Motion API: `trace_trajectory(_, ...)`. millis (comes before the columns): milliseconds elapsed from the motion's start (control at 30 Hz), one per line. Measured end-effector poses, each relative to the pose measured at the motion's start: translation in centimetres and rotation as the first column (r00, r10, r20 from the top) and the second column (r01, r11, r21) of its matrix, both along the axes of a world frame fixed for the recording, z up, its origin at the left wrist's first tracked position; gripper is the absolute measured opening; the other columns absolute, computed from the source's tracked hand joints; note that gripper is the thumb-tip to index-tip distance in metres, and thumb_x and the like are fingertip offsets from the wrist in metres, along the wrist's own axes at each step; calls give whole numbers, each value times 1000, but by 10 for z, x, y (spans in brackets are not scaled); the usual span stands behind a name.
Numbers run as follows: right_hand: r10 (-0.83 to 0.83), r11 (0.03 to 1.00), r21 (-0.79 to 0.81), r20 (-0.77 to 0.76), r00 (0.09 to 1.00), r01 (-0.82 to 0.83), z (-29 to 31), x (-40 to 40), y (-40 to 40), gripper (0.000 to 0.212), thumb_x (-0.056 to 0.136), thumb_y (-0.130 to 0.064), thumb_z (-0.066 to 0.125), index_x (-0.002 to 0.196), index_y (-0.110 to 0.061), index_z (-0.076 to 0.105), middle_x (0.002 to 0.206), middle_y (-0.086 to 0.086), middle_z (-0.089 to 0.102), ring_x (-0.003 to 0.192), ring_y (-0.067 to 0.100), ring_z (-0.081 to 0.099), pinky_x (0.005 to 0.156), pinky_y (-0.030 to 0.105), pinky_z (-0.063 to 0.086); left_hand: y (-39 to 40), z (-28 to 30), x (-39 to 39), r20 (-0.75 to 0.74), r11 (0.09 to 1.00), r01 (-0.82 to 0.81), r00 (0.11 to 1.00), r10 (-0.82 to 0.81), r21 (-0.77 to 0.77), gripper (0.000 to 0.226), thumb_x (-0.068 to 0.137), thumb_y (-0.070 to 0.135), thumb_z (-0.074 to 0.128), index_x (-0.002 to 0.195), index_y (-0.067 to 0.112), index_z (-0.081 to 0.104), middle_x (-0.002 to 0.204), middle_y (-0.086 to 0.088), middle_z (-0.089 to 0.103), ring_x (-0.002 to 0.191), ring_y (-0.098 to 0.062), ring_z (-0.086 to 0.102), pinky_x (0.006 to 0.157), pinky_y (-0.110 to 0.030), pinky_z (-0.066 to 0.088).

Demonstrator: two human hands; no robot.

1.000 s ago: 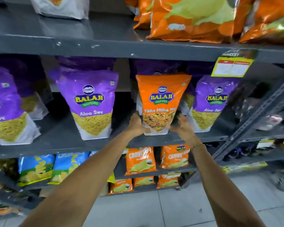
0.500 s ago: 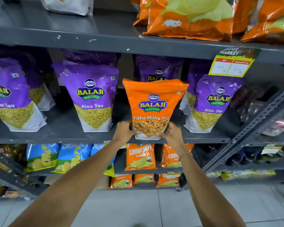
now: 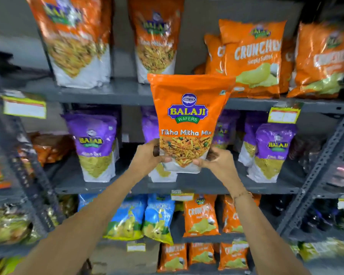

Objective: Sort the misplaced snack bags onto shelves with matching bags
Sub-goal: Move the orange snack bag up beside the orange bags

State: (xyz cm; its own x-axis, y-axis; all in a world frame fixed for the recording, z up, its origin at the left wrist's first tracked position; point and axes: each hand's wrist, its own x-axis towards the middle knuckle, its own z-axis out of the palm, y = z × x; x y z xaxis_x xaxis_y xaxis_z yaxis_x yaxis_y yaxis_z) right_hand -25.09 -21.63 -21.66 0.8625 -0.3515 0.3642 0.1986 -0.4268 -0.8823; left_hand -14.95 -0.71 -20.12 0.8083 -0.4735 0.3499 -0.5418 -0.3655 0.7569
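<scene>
While both hands grip its lower corners, the orange Tikha Mitha Mix pouch (image 3: 187, 124) stands upright in mid-air, in front of the grey metal middle shelf (image 3: 207, 185), touching no shelf.

Grip: left hand (image 3: 147, 157) closed on the pouch's bottom left corner, thumb across the front. Right hand (image 3: 216, 161) closed on the bottom right corner, fingers pinching the white base. Hold is low; the whole upper body of the pouch is unsupported.

Surroundings: purple Aloo Sev pouches (image 3: 95, 147) line the middle shelf behind and to either side, so this one does not belong there. Matching orange mix pouches (image 3: 157, 40) stand on the grey upper shelf (image 3: 117, 92), left of centre. Orange Crunchex crisp bags (image 3: 252, 56) fill the right of that same shelf. Gap between the two groups sits just behind the pouch's top edge.

Judgement: pouch is lifted clear, placing not yet done.

Risks:
- Same orange colour on both upper-shelf groups. Setting it down too far right would put it among the crisp bags, misplaced again.
- Bottom-only grip makes the top likely to flop or catch the shelf lip on the way up.
- Pushing in carelessly could topple the neighbouring standing pouch.
- View is blurred at the edges; depth of free shelf space cannot be judged.
</scene>
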Motion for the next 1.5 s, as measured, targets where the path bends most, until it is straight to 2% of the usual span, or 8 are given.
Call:
trace_trajectory(100,21,998,-55,69,997,-17,53,9,23,32,63,-25,84,92,-16,72,63,-26,69,63,-12,61,60,9,44,27,49,8,104,999,-28,994,32,-43,43,67,22,81,105,10,65,98,-7,74,88,-21,67,80,-34,52)
trace_trajectory(300,75,996,-60,152,986,-67,151,42,42,27,56,-26,88,80,-23,74,86,-7,77,80,7,71,76,32,57,59,148,28,251,997,9,968,11,-77,14,71,22,79,79,21,68,63,20,67,56,11,57,54,-6,41)
trace_trajectory(400,93,995,-58,140,986,-86,194,65,47,28,57,-27,87,80,-20,73,88,-5,76,81,8,69,73,27,55,62,186,43,300,995,-12,953,41,-98,36,75,21,75,53,27,47,43,14,51,38,9,46,44,-9,34)
trace_trajectory(500,89,996,-33,127,988,-85,219,95,49,36,57,-24,88,89,-17,73,92,-2,76,87,10,68,70,24,51,58,207,68,277,991,-52,957,84,-120,36,75,24,75,53,27,48,46,13,52,39,5,46,43,-10,32)
trace_trajectory(867,15,999,-49,37,999,-13,196,186,32,31,58,-22,87,82,-11,70,88,7,73,79,14,66,78,37,58,25,178,161,101,985,-124,985,136,-118,22,76,16,75,63,9,60,62,-6,61,61,-11,50,57,-15,42)
trace_trajectory(1000,-16,998,-56,35,999,18,188,198,23,70,38,-46,87,85,2,69,87,15,76,90,30,70,80,53,56,19,169,176,107,986,-101,988,116,-130,17,78,18,74,69,11,61,83,-16,73,75,-15,60,74,-34,50)
trace_trajectory(1200,2,995,-96,51,999,3,183,206,13,48,57,-32,87,89,-1,69,93,14,75,93,31,68,84,49,56,14,168,179,164,990,-79,982,98,-121,24,79,18,72,64,12,54,59,3,58,54,2,48,51,-11,38)
trace_trajectory(1500,82,984,-160,31,996,-76,180,205,12,51,65,-34,82,108,-11,67,107,5,72,100,21,66,92,45,54,16,162,180,191,991,-85,976,103,-100,23,80,23,71,86,2,63,93,-18,73,83,-22,63,81,-39,51)
